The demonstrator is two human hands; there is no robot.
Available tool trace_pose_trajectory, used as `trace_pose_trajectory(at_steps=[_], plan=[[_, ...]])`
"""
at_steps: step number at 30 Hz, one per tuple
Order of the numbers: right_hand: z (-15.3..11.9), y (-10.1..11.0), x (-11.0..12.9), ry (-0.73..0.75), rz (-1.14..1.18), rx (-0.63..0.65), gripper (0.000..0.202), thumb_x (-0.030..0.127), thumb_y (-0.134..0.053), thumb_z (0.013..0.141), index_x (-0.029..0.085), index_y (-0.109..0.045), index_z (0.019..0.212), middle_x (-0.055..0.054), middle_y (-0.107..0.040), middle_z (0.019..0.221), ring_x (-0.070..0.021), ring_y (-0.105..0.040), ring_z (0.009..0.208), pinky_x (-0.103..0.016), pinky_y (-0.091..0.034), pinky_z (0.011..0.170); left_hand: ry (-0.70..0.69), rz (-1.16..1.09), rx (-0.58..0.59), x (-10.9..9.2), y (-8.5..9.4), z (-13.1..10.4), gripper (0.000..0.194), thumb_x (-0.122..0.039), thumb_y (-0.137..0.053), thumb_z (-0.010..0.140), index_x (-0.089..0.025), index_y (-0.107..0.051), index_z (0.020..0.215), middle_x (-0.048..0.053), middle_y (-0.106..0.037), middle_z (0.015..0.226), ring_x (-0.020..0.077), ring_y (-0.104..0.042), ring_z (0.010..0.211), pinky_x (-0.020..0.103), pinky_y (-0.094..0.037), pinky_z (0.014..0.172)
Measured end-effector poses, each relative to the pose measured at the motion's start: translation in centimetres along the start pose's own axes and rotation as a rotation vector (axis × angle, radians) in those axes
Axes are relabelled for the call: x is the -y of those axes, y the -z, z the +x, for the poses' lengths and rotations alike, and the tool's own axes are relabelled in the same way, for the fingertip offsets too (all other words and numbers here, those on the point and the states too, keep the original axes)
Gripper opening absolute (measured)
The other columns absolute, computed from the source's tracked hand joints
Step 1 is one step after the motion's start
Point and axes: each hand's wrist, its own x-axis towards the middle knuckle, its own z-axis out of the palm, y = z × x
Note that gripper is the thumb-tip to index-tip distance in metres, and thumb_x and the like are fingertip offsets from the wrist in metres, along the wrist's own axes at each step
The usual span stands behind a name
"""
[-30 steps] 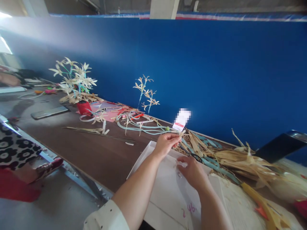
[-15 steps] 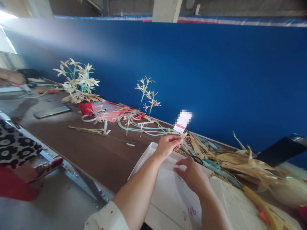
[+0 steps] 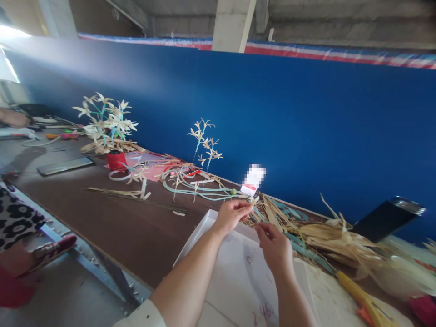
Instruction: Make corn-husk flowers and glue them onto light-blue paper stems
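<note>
My left hand (image 3: 232, 219) is closed in a pinch on a small pale strip of dried husk (image 3: 255, 200), whose tip shows beyond the fingertips. Just below and to the right, my right hand (image 3: 276, 249) has its thumb and fingers pressed together; whatever lies between them is too small to make out. Both hands are above the far edge of a shallow white box (image 3: 192, 240) with pink handwriting inside. Dried husks (image 3: 315, 234) are heaped right of the hands.
A flower arrangement in a red pot (image 3: 116, 161) and two husk-flower stems (image 3: 198, 141) stand along the blue wall. Pale-green cords (image 3: 204, 196), a phone (image 3: 65, 166), a black cylinder (image 3: 388, 220) and a yellow-handled tool (image 3: 363, 297) lie around. Another person's hand (image 3: 14, 118) is far left.
My right hand's fingers have closed together from a spread pose and come nearer the left fingertips. The left hand keeps its pinch. The view has tilted up slightly.
</note>
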Motion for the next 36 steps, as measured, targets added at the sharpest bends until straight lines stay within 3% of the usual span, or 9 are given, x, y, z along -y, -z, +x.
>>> trace_pose_trajectory(at_steps=[4, 7, 10, 14, 19, 29, 36], plan=[[0.2, 0.8, 0.6, -0.185, 0.431, -0.209, 0.035, 0.049, -0.071, 0.065, 0.019, -0.068, 0.083, 0.004, -0.050, 0.046, -0.0104, -0.040, 0.041, -0.022, -0.029, 0.041, -0.015, 0.057, 0.048, -0.1, -0.1, -0.2, 0.034, -0.044, -0.071, 0.066, -0.013, -0.071, 0.080, 0.004, -0.066, 0.073, 0.0087, -0.050, 0.057, 0.022, -0.039, 0.056], [0.4, 1.1, 0.8, -0.247, 0.778, -0.208, 0.041, 0.045, -0.079, 0.057, 0.018, -0.067, 0.084, 0.001, -0.062, 0.063, -0.0060, -0.038, 0.040, -0.019, -0.023, 0.036, -0.022, 0.109, 0.104, -0.2, -0.4, -0.6, 0.035, -0.044, -0.071, 0.066, -0.012, -0.071, 0.081, 0.004, -0.064, 0.068, 0.0083, -0.047, 0.054, 0.021, -0.036, 0.052], [0.5, 1.2, 1.0, -0.258, 0.921, -0.206, 0.039, 0.041, -0.081, 0.055, 0.017, -0.064, 0.081, -0.001, -0.065, 0.071, -0.0034, -0.038, 0.040, -0.016, -0.021, 0.034, 0.001, 0.187, 0.179, -0.4, -0.6, -1.0, 0.039, -0.045, -0.071, 0.065, -0.012, -0.072, 0.085, 0.001, -0.058, 0.058, 0.0065, -0.042, 0.048, 0.020, -0.030, 0.047], [0.5, 1.5, 1.1, -0.245, 0.983, -0.192, 0.037, 0.039, -0.081, 0.056, 0.017, -0.063, 0.079, 0.001, -0.063, 0.068, -0.0027, -0.039, 0.039, -0.015, -0.020, 0.033, 0.012, 0.219, 0.251, -0.5, -0.8, -1.3, 0.041, -0.048, -0.067, 0.069, -0.012, -0.071, 0.088, 0.003, -0.063, 0.064, 0.0057, -0.043, 0.045, 0.019, -0.030, 0.042], [0.5, 1.5, 1.1, -0.246, 1.022, -0.180, 0.036, 0.038, -0.081, 0.057, 0.017, -0.063, 0.079, 0.000, -0.064, 0.071, -0.0022, -0.039, 0.040, -0.014, -0.022, 0.033, 0.066, 0.128, 0.272, -0.4, -1.1, -1.3, 0.043, -0.047, -0.070, 0.066, -0.012, -0.069, 0.091, 0.011, -0.070, 0.089, 0.0126, -0.061, 0.062, 0.024, -0.048, 0.055], [0.5, 1.6, 0.9, -0.217, 1.039, -0.149, 0.032, 0.033, -0.081, 0.059, 0.016, -0.063, 0.079, -0.001, -0.062, 0.073, -0.0023, -0.038, 0.044, -0.013, -0.024, 0.034, 0.085, 0.069, 0.286, -0.1, -1.2, -1.2, 0.035, -0.038, -0.077, 0.062, -0.011, -0.067, 0.081, 0.005, -0.067, 0.072, 0.0171, -0.066, 0.068, 0.029, -0.053, 0.065], [0.5, 1.5, 0.8, -0.194, 1.033, -0.145, 0.034, 0.034, -0.081, 0.058, 0.016, -0.063, 0.081, 0.003, -0.054, 0.059, -0.0041, -0.041, 0.041, -0.013, -0.022, 0.033, 0.077, 0.076, 0.326, -0.1, -1.1, -1.2, 0.036, -0.039, -0.077, 0.061, -0.010, -0.067, 0.080, 0.005, -0.066, 0.069, 0.0160, -0.065, 0.065, 0.030, -0.053, 0.065]])
